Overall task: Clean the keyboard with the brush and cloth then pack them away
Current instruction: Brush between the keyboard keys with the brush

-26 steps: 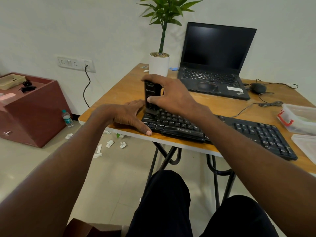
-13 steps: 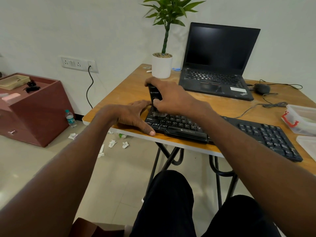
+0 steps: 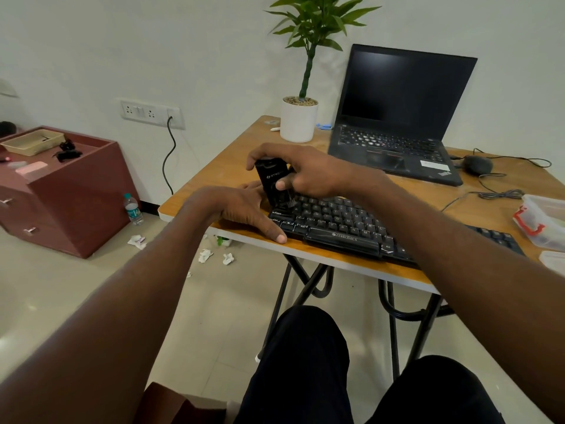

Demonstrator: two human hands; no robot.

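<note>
A black keyboard [image 3: 342,223] lies along the near edge of the wooden table [image 3: 232,166]. My right hand [image 3: 308,171] grips a black brush [image 3: 272,182] upright, its bristles down on the keys at the keyboard's left end. My left hand [image 3: 241,209] rests flat on the table against the keyboard's left edge, fingers straight, thumb at the front corner. No cloth is in view.
An open black laptop [image 3: 397,117] and a white potted plant [image 3: 298,117] stand at the back. A mouse [image 3: 477,164] with its cable lies to the right. A clear box with a red clasp [image 3: 541,220] sits at the right edge. Paper scraps and a bottle [image 3: 133,209] lie on the floor.
The brush has shifted a little along the left-end keys and now tilts slightly. My left hand has stayed against the keyboard's left edge.
</note>
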